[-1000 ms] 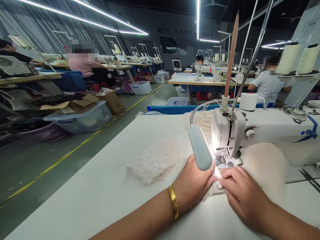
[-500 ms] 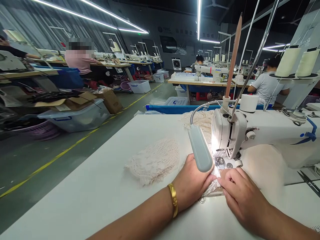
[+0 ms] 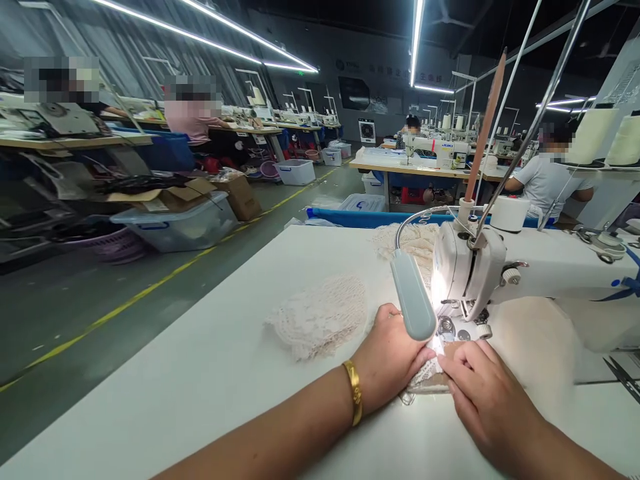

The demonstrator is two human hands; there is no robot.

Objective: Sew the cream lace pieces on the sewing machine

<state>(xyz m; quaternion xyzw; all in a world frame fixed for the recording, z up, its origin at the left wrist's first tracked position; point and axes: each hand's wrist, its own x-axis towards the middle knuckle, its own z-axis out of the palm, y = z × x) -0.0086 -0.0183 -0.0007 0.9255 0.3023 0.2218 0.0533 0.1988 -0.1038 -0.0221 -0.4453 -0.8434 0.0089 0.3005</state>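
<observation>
A white sewing machine (image 3: 550,267) stands at the right, its lit needle area above a strip of white lace (image 3: 425,375). My left hand (image 3: 393,360), with a gold bangle at the wrist, is closed on the lace left of the needle, partly behind the grey lamp head (image 3: 413,293). My right hand (image 3: 487,387) has its thumb and fingertips pinched on the lace's right side, just in front of the machine. A flat piece of cream lace (image 3: 323,317) lies on the white table (image 3: 200,373) left of my hands.
More cream lace (image 3: 403,241) lies bunched behind the lamp. Black scissors (image 3: 623,377) rest at the right edge. Thread cones (image 3: 593,133) stand at upper right. Beyond the table are plastic bins (image 3: 187,223), a cardboard box (image 3: 243,197) and several people at other machines.
The camera view has turned slightly left, so the surroundings appear shifted to the right. Both hands keep nearly the same hold on the lace by the needle.
</observation>
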